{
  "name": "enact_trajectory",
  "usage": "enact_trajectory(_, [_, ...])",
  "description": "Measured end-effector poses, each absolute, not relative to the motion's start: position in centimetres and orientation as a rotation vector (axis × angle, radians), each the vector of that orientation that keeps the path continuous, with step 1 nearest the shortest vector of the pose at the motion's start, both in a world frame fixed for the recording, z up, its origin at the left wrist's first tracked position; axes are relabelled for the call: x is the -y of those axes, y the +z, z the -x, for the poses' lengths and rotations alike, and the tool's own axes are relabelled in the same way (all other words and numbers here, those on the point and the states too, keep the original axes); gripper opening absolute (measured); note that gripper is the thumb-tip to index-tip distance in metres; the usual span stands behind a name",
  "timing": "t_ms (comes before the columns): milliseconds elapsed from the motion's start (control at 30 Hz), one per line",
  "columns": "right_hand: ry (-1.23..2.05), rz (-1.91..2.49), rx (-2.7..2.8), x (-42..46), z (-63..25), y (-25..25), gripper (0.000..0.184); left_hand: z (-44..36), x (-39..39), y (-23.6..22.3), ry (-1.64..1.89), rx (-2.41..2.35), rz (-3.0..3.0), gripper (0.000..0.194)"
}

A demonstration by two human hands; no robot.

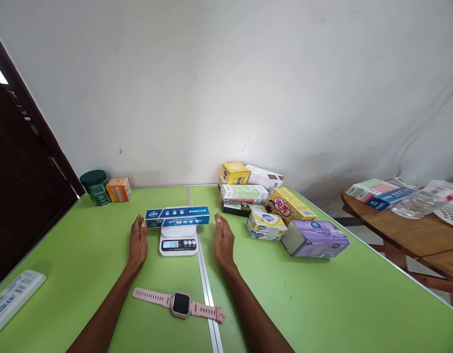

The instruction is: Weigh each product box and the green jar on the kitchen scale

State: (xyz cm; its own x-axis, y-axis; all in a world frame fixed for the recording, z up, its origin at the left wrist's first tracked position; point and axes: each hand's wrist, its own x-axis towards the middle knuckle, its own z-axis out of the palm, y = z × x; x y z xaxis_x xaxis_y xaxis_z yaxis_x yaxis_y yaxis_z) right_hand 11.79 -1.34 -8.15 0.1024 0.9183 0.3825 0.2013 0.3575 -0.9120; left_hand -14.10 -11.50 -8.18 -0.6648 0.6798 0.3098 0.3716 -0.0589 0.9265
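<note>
A long blue toothpaste box [177, 215] lies across a small white kitchen scale [178, 240] whose lit display shows digits. My left hand [138, 242] rests on the green table [82, 255] just left of the scale, fingers straight and together, tips near the box's left end. My right hand [224, 241] lies the same way just right of the scale, by the box's right end. Neither hand holds anything. A pink smartwatch [180, 304] lies flat between my forearms, nearer to me.
A heap of small boxes [265, 201] and a purple tissue pack [316, 239] sit right of the scale. A dark green can [95, 187] and an orange box [119, 189] stand at the back left. A white box [11, 299] lies at the left edge. A wooden table [406, 225] stands at the right.
</note>
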Motion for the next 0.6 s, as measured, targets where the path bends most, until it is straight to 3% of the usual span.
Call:
enact_trajectory(133, [0.688, 1.027, 1.404, 2.5, -10.1, -8.2, 0.07, 12.6, 12.0, -7.0, 1.69, -1.974, -1.244, 0.093])
enact_trajectory(600, [0.742, 1.014, 1.342, 3.6, -11.0, -3.4, 0.073, 8.6, 12.1, -2.4, 1.634, -1.933, -1.278, 0.09])
